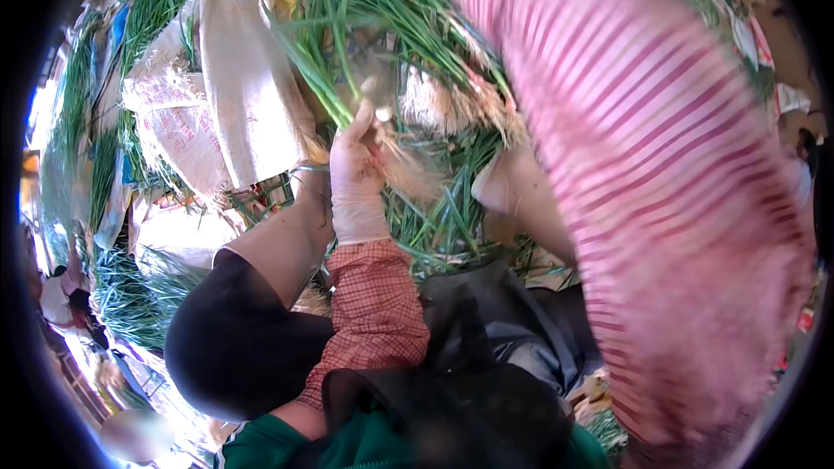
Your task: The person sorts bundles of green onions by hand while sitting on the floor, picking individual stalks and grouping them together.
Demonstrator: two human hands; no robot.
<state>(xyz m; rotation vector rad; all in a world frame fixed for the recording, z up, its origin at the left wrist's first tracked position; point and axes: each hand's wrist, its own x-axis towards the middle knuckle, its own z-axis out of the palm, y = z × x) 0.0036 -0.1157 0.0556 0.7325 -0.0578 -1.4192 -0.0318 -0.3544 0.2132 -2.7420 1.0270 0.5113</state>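
Observation:
My left hand [354, 165], in a pale glove below a red checked sleeve, is closed round the stalks of a few scallions [327, 91]. Their green leaves point up and left; whitish bulb ends show by the fingers, and the pale roots [408, 165] hang blurred to the right. A pink striped sleeve [660, 139], very close and smeared by motion, covers much of the right side; it seems to be my right arm, and the hand lies outside the picture. Just beyond my left hand lies a bundle of scallions [434, 104] with roots toward me.
Loose green leaves [434, 217] cover the ground between my bare lower legs [291, 239]. A whitish woven sack [252, 87] lies at the left over more scallions [74, 148]. A dark garment [469, 313] covers my lap. A white bag [187, 234] sits beside my left knee.

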